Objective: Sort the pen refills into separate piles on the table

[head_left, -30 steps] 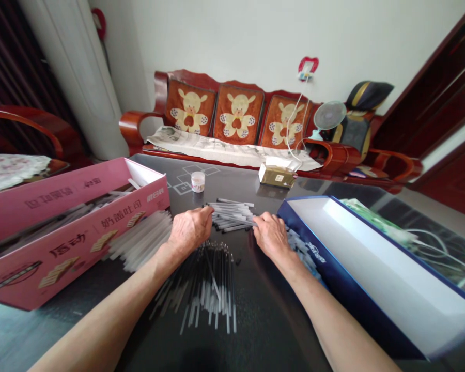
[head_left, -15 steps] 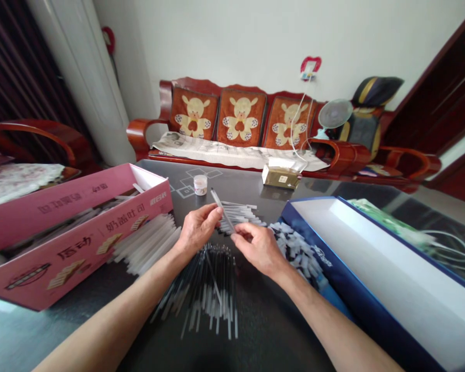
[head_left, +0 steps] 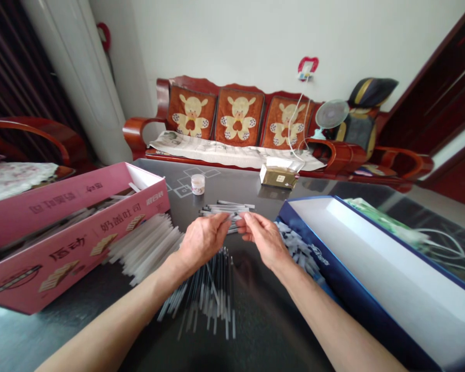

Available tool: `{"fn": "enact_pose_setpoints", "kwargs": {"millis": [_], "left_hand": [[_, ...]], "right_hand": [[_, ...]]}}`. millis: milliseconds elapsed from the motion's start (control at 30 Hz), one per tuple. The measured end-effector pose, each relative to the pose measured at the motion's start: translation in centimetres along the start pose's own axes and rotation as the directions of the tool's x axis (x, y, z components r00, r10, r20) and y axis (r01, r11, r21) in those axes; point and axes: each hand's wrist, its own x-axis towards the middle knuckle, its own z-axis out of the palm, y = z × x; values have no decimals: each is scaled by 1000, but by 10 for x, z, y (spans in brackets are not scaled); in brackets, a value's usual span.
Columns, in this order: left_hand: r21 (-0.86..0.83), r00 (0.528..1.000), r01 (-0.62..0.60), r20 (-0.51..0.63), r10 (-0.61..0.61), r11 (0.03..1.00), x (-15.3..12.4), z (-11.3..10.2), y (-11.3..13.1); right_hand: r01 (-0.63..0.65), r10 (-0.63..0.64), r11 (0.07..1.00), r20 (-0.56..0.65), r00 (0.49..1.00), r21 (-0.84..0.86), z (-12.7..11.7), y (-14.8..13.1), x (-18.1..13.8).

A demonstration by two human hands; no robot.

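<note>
My left hand (head_left: 203, 240) and my right hand (head_left: 264, 238) meet above the dark table (head_left: 256, 320), fingertips pinched together on a thin pen (head_left: 235, 226) held level between them. Just beyond lies a small row of assembled pens (head_left: 227, 208). Under my wrists is a heap of dark ink refills (head_left: 209, 289). A pile of clear pen tubes (head_left: 147, 245) lies to the left, and small white caps (head_left: 298, 248) lie to the right.
A long pink carton (head_left: 73, 232) stands at the left with more tubes inside. An open blue-and-white box (head_left: 372, 268) stands at the right. A small white jar (head_left: 197, 183) and a tan box (head_left: 278, 175) sit farther back. Behind is a wooden sofa (head_left: 236, 119).
My hands drew back from the pen row and the caps, lifted a pen that stood tilted up half a second ago, and now hold it level between both fingertips.
</note>
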Motion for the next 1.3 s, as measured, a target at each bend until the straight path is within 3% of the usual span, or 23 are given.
{"fn": "enact_pose_setpoints", "kwargs": {"millis": [133, 300, 467, 700, 967, 1067, 1167, 1300], "left_hand": [[330, 992, -127, 58, 114, 935, -4, 6, -3], [488, 967, -242, 53, 249, 838, -5, 8, -9], [534, 945, -248, -52, 324, 809, -7, 14, -14], [566, 923, -242, -115, 366, 788, -9, 21, -15], [579, 942, -227, -74, 328, 783, -9, 16, -13], [585, 945, -229, -59, 323, 778, -9, 16, -12], [581, 947, -237, -42, 319, 779, -9, 17, -12], [556, 955, -237, -16, 296, 797, -9, 17, -13]], "right_hand": [[-30, 30, 999, 22, 999, 27, 1, 3, 0], [-151, 146, 987, 76, 986, 63, 3, 4, -1], [-180, 172, 979, 85, 981, 95, 4, 7, -1], [-148, 137, 980, 89, 987, 136, 4, 13, 2], [-179, 140, 960, 185, 973, 213, 1, 6, 2], [-199, 174, 969, 168, 970, 146, 1, 6, 1], [-139, 134, 989, 103, 986, 43, 1, 8, 1], [-97, 90, 994, 137, 986, 44, 1, 8, 1]]}}
